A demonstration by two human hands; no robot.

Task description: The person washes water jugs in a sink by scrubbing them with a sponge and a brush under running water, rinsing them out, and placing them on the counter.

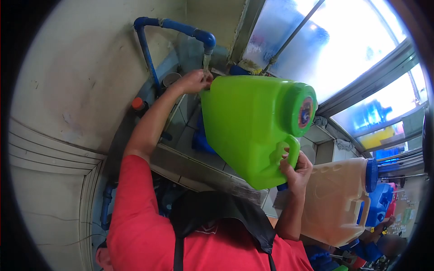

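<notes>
A bright green water jug (253, 122) is held tilted on its side, its round lid with a printed label towards the right. My right hand (299, 171) is closed round the jug's handle. My left hand (195, 82) is at the jug's far left end, under the water stream (206, 63) from a blue pipe (181, 28). Its fingers are curled and partly hidden, so I cannot make out what they hold.
A large beige jug (334, 198) with a blue cap stands to the right, blue containers (379, 203) beyond it. Below the pipe is a tiled sink ledge (203, 169). An orange-capped bottle (138, 105) stands by the left wall. Frosted windows line the upper right.
</notes>
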